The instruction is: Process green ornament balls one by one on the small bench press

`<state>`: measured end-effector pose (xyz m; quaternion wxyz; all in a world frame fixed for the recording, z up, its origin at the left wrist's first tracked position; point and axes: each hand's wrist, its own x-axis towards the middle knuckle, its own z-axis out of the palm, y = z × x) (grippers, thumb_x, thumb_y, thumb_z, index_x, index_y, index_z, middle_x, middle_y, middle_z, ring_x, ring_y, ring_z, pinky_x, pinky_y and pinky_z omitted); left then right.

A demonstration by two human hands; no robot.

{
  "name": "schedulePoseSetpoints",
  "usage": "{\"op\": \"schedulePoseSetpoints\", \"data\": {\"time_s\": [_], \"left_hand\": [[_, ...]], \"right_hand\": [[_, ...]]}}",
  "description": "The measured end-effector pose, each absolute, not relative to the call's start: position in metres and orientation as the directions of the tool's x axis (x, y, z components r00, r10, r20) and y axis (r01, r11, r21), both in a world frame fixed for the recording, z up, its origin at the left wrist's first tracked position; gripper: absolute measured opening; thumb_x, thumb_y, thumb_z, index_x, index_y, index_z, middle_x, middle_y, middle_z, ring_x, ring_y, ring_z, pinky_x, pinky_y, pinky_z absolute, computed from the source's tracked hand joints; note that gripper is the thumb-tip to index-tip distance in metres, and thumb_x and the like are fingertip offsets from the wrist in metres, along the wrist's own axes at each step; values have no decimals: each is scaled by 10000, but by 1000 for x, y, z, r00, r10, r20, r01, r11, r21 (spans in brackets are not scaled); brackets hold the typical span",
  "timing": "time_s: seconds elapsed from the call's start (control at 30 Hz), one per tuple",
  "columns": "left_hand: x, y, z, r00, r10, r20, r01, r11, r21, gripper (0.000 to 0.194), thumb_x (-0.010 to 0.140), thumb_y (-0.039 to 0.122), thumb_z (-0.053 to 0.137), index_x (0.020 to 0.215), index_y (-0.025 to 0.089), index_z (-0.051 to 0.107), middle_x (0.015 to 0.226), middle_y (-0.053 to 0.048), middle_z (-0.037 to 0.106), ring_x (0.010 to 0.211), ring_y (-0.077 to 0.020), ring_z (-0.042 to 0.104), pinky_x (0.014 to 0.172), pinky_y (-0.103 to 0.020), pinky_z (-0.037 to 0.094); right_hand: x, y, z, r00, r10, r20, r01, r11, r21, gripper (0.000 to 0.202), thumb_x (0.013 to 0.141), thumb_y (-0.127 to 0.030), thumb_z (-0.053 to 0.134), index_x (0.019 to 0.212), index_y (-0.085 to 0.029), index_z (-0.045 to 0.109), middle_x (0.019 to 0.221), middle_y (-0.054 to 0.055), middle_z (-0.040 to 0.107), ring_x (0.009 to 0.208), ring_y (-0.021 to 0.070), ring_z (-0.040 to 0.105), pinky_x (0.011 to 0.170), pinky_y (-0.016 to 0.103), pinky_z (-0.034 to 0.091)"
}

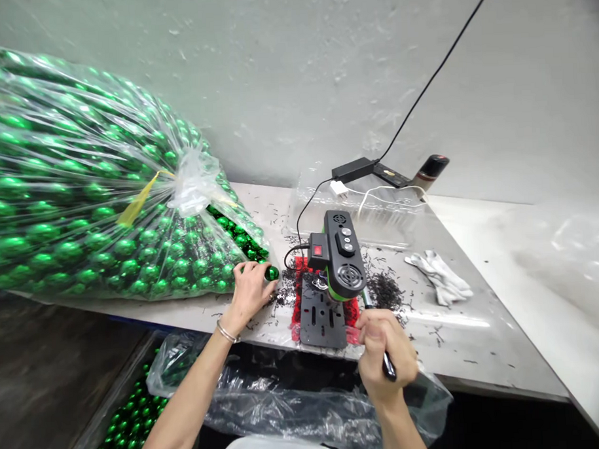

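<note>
My left hand is closed, with a shiny green ball at its fingertips, beside the torn opening of a large clear bag full of such balls. My right hand is wrapped around a black-tipped lever handle on the right side of a small black bench machine. The machine has round vents, buttons and a red switch. Its slotted black base plate rests on a red sheet.
Small black scraps lie around the machine. White gloves are at the right, a black power adapter and white charger behind. Below the table edge hangs a plastic liner, with more green balls at lower left.
</note>
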<state>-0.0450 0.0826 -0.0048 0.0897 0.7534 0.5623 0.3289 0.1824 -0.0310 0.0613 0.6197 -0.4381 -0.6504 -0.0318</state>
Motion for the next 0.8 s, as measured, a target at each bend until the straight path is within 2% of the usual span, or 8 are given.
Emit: {"op": "schedulePoseSetpoints", "data": {"time_s": [0.07,0.17,0.27,0.33,0.43,0.57,0.67,0.8], "left_hand": [[-45,74,-1,59,934,351,688,-293,664,306,812,325,695,1099,225,657,1075,-100,695,1068,-299,592,986,-484,412],[-42,56,1,-26,983,183,347,-163,924,407,774,375,729,1141,228,629,1053,-60,693,906,-213,640,811,-350,512],[-34,39,-3,-35,997,71,27,-70,997,467,696,363,793,1098,212,610,1037,-49,689,864,-179,662,748,-287,534],[-28,29,-6,-53,998,38,-54,-41,998,483,670,338,816,1082,210,598,1041,-49,683,887,-176,662,774,-285,540],[-21,18,-10,-60,998,24,-84,-29,996,470,671,311,816,1064,210,579,993,-36,675,876,-168,657,810,-296,540],[-11,-1,-11,9,999,48,-53,-48,997,409,703,276,794,1040,214,570,968,-30,679,900,-177,661,850,-307,534],[2,-23,-13,138,988,69,80,-80,994,346,775,243,734,1083,224,577,1023,-47,698,942,-193,669,861,-320,536],[18,-52,-15,403,878,257,278,-385,880,249,886,226,613,1135,228,603,1166,-99,701,1062,-230,662,936,-374,519]], "right_hand": [[183,-31,60,153,534,831,605,614,-506,283,908,-56,460,674,-211,495,610,-16,538,596,138,578,530,275,428],[186,-31,59,176,549,817,604,595,-530,223,921,-106,502,731,-207,560,664,2,596,670,155,627,577,285,483],[187,-29,57,241,546,803,586,578,-568,78,884,-213,641,961,-200,639,923,70,684,848,202,674,630,310,544],[186,-30,53,325,527,785,535,582,-612,332,824,-239,733,1135,-200,624,1080,106,668,851,199,674,594,294,551],[182,-37,41,488,561,669,462,484,-743,500,791,-217,773,1256,-199,591,1156,117,654,732,136,652,593,265,562],[166,-56,17,434,831,347,297,232,-926,289,886,-315,669,1132,-164,666,967,98,741,679,141,682,544,233,572],[149,-66,1,272,947,169,203,115,-972,405,879,-370,667,1224,-160,637,1076,132,756,821,181,745,614,247,619],[145,-88,-25,282,951,126,205,69,-976,448,856,-404,683,1246,-186,646,1199,111,730,1061,215,721,802,282,635]]}}
